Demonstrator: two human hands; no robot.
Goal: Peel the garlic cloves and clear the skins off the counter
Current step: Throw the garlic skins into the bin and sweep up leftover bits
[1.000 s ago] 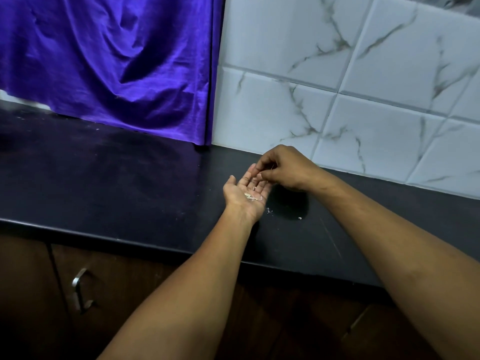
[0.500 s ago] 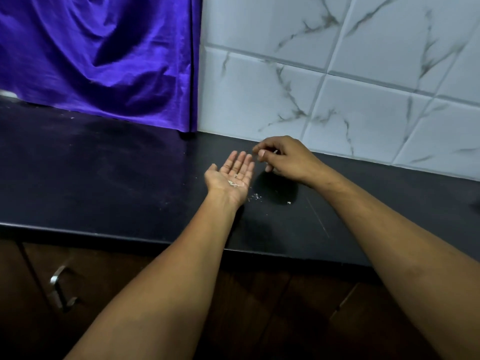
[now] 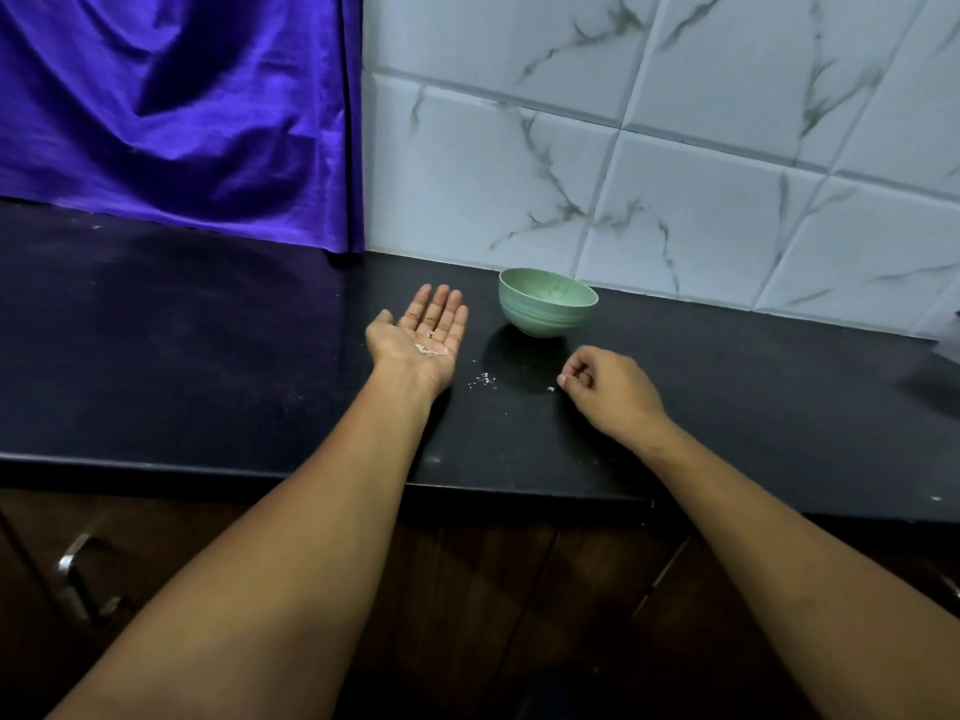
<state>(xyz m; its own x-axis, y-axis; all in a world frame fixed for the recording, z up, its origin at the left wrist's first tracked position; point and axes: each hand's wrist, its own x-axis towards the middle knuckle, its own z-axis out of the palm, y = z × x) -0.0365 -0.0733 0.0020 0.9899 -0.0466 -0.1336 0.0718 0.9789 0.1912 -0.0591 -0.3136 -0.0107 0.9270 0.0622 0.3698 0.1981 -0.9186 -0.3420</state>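
L hand (image 3: 421,335) flat, palm up w/ skin bits (image 3: 428,349); R hand (image 3: 608,389) curled beside flakes (image 3: 483,379) on counter (image 3: 208,356), can't tell if pinching anything.

Right hand (image 3: 613,392) away from left hand (image 3: 421,335), down beside skin fleck (image 3: 551,389).

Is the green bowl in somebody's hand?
No, the bowl stands on the counter, apart from the left hand and the right hand.
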